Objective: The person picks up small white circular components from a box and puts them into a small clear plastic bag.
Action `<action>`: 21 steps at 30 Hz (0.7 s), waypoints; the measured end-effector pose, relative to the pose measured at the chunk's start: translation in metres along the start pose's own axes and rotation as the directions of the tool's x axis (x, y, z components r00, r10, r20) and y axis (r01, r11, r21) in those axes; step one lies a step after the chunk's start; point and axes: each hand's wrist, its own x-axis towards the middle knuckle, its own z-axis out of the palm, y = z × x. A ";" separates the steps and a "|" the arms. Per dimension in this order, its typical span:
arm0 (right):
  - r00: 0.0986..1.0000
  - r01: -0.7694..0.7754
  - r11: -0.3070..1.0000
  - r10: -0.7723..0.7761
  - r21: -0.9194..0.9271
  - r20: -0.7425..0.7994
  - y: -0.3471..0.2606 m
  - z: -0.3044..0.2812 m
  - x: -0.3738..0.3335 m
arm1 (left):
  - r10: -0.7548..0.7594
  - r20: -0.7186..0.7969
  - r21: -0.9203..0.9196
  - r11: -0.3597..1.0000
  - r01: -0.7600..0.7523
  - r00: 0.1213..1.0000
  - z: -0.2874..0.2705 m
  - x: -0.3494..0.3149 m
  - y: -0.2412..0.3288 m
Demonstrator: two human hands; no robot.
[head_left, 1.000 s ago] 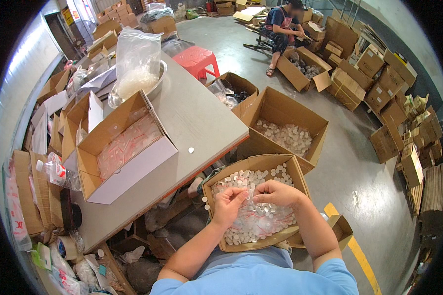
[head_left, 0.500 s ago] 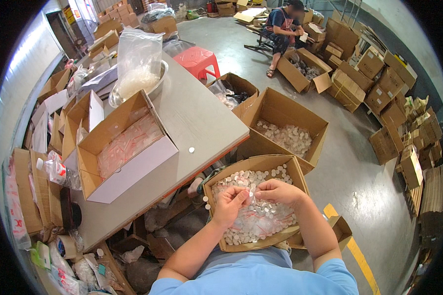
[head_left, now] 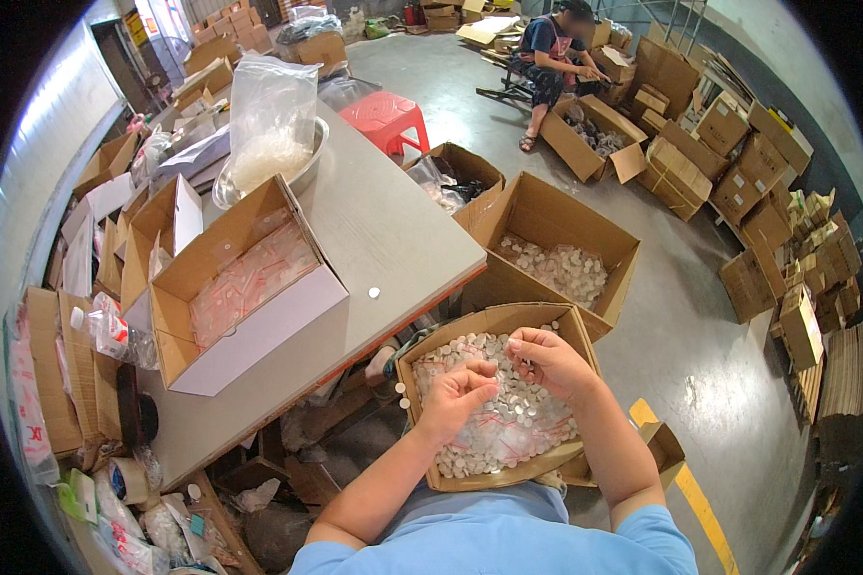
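Note:
A cardboard box [head_left: 585, 356] lies in front of my body, filled with round white discs [head_left: 465, 464] and small clear bags with red edges [head_left: 494, 422]. Over its left half is my left hand [head_left: 454, 401], fingers curled and thumb bent toward them. What it holds, if anything, is too small to tell. My right hand [head_left: 554, 366] is a little farther off and to the right, above the discs. Its thumb and fingertips are pinched together; anything between them cannot be made out. The two hands are apart.
At left, a grey table [head_left: 393, 235] bears an open box of clear, red-edged bags [head_left: 249, 287] and a metal bowl [head_left: 307, 177] with a large plastic bag. Another box of discs [head_left: 618, 254] stands beyond mine. A person [head_left: 556, 67] sits by boxes, far right.
My hands were together at a small clear bag with a white disc; now they have separated, the right moving up and rightward. The distant person's hands have lowered.

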 end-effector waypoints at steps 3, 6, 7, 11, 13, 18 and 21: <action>1.000 -0.003 0.998 0.002 0.062 0.030 0.001 0.001 0.000 | -0.007 0.101 0.070 0.998 0.000 0.995 -0.004 -0.002 0.004; 0.999 -0.005 0.997 0.001 0.083 0.042 0.001 0.002 0.000 | 0.046 0.123 0.122 0.991 -0.061 0.991 -0.005 -0.002 0.001; 0.999 -0.004 0.996 0.001 0.084 0.040 0.001 0.003 -0.001 | 0.048 0.116 0.093 0.994 -0.058 0.992 -0.005 -0.002 -0.001; 0.997 0.002 0.992 -0.011 0.122 0.072 0.002 0.002 -0.001 | -0.062 0.068 0.124 0.991 0.053 0.996 0.001 -0.001 0.002; 0.994 0.017 0.989 -0.032 0.144 0.101 0.002 0.003 -0.003 | -0.147 0.042 0.185 0.973 0.137 0.988 0.003 0.000 0.002; 0.956 0.144 0.961 -0.197 0.236 0.218 0.009 0.019 -0.002 | -0.220 0.059 0.481 0.861 0.165 0.974 0.003 0.002 -0.003; 0.922 0.207 0.958 -0.259 0.197 0.288 0.017 0.026 -0.002 | -0.160 0.120 0.374 0.921 0.105 0.980 0.003 -0.001 -0.010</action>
